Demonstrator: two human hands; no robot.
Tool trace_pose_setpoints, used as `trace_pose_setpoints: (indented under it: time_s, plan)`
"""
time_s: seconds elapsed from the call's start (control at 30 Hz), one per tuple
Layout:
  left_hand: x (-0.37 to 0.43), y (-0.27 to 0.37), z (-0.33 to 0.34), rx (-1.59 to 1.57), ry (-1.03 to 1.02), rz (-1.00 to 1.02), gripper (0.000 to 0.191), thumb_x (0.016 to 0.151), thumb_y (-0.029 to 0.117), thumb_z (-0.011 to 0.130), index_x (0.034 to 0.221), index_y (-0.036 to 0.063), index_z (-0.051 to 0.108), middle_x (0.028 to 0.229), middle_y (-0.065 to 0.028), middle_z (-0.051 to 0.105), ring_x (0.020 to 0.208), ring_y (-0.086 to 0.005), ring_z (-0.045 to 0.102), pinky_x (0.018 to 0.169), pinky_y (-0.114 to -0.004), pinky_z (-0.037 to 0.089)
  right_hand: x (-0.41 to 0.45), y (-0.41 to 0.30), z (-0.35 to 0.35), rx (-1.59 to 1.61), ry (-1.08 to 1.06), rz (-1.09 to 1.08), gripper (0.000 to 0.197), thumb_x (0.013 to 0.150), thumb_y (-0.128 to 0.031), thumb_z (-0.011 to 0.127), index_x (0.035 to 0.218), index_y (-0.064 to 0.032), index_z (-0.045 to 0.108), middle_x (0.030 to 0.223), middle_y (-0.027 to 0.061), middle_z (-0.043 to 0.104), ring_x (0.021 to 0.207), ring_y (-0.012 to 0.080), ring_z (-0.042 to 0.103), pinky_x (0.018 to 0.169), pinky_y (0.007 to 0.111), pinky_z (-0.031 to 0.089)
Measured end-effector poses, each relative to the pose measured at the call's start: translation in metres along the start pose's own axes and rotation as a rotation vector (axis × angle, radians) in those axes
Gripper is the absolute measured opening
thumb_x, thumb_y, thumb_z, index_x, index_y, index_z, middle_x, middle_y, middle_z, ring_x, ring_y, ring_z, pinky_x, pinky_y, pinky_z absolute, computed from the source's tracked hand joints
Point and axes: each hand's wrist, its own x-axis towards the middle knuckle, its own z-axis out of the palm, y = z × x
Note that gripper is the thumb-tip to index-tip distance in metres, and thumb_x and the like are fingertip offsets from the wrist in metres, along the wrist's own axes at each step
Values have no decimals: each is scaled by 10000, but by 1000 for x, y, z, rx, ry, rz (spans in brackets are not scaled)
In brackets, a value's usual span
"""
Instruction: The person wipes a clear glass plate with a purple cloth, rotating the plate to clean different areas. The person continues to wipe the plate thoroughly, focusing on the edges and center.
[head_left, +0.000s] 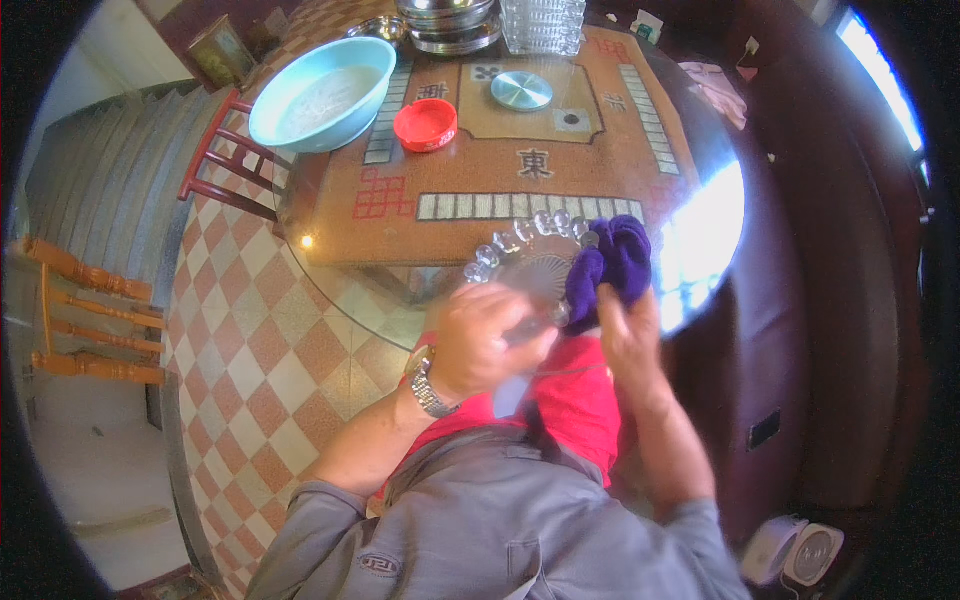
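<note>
A clear glass dish (541, 274) with a knobbed rim and a ribbed centre is held over my lap, at the near edge of the table. My left hand (487, 334), with a metal watch on its wrist, grips the dish's near left rim. In my right hand (626, 326) is a bunched purple cloth (619, 259). The cloth is folded over the right side of the rim and hides part of it. Some fingers of both hands are hidden or blurred.
The round glass-topped table (360, 289) carries a patterned brown mat (480, 172). On it are a light-blue basin (262, 120) of water, a red ashtray (426, 126), a round glass disc (522, 91), stacked metal bowls (450, 26) and stacked clear glassware (541, 26). A dark sofa (832, 360) stands right.
</note>
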Motion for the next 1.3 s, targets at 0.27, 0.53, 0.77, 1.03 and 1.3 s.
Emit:
trace_pose_setpoints:
  time_s: [0.27,0.53,0.77,1.03,1.3]
  plan:
    - [-17,-6,-17,-182,-11,-80,250,890,213,870,888,19,711,939,-166,795,823,-309,759,771,-393,591,42,-51,41,-26,-68,147,443,1122,-251,631,1472,19,641,1313,74,728,1163,148,645,1053,320,500]
    - [-31,-15,-17,-544,150,-292,233,896,206,834,994,7,763,982,-116,793,876,-221,745,809,-350,578,99,-8,52,299,-233,560,574,1087,-523,639,1324,-13,752,1121,53,775,958,149,699,891,304,556]
    - [-42,-19,-18,-710,220,-354,326,962,258,804,1127,-20,760,1090,-68,781,976,-132,696,870,-304,555,91,-10,80,514,-148,619,556,1096,-521,647,1330,-26,743,1076,46,772,921,142,709,837,303,565]
    - [-51,-20,-13,-553,239,-396,600,820,362,1009,1234,10,755,1036,-27,780,895,-94,672,814,-281,561,72,-23,100,371,-75,232,333,1131,-294,665,1305,-21,743,1129,-16,748,987,76,650,895,272,535]
    - [-63,-29,-17,-509,173,-363,462,850,196,983,1229,23,783,1056,-39,799,943,-118,709,853,-318,587,55,-57,100,-168,-112,-530,336,972,-188,817,1240,3,751,1339,176,736,1226,313,710,1063,405,540]
